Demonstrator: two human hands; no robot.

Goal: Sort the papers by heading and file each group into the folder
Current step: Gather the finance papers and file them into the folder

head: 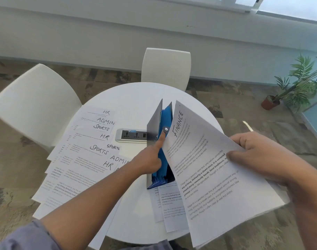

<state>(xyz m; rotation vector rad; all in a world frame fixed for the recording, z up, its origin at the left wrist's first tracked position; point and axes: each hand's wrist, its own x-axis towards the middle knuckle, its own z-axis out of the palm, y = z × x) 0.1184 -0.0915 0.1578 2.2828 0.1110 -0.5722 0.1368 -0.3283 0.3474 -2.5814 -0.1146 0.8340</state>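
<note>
holding a sheaf of white printed sheets headed "finance" (213, 165) in my right hand (258, 156), thumb on top and fingers curled beneath the right edge, so the sheaf is pinched and lifted above the round white table (132, 98). the heading is handwritten in black marker, running up the page as it tilts; below it sit blocks of small type, some lines bold.

my left hand (150, 159) reaches into the blue expanding folder with grey covers (159, 141); the forefinger is straight, pointing along the blue pockets toward the grey snap tab, the other fingers curled down at the pocket edge. whether they grip a divider i cannot tell.

the folder stands open on its spine near the table's middle, just right of the silver power socket panel (130, 135). more printed sheets (169, 204) lie under its near end.

left of the folder, a fanned spread of white papers (82, 150) covers the table, headings showing: hr, admin, sports, repeated.

two white chairs (165, 67) stand beyond the table; a potted green plant (287, 89) is at far right.
</note>
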